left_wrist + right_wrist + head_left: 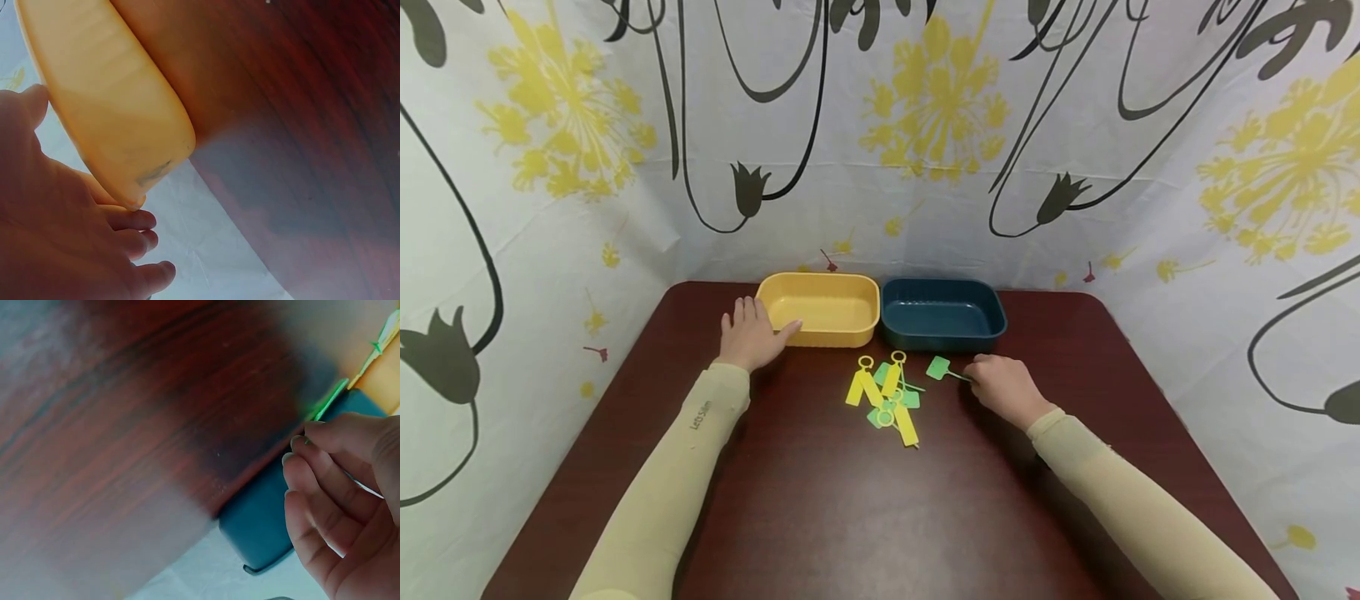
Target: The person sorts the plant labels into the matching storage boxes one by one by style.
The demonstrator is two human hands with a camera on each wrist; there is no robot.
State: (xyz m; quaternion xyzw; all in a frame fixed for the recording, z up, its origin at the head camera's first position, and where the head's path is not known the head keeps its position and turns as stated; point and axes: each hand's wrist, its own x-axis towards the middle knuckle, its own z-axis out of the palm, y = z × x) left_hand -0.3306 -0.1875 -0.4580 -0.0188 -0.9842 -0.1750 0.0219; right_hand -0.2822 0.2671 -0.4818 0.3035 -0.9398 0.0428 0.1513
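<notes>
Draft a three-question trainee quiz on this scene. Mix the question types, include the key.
1. Which hand pinches the stem of a green tag?
2. Fill in: in the head view, the blue bin stands to the ____ of the yellow bin.
3. Choose one. The tag pile lies:
a) in the yellow bin
b) on the table
c) in the blue bin

Key: 1. The right hand. 2. right. 3. b.

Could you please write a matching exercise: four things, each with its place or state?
1. Left hand
2. Right hand
3. Dark teal rectangular tub
4. Yellow strip-shaped tags with rings

A. Pinches a stemmed green square tag
B. Lie piled with other green tags
C. Touches the yellow rectangular tub
D. Stands right of the yellow tub

Pairs: 1-C, 2-A, 3-D, 4-B
</notes>
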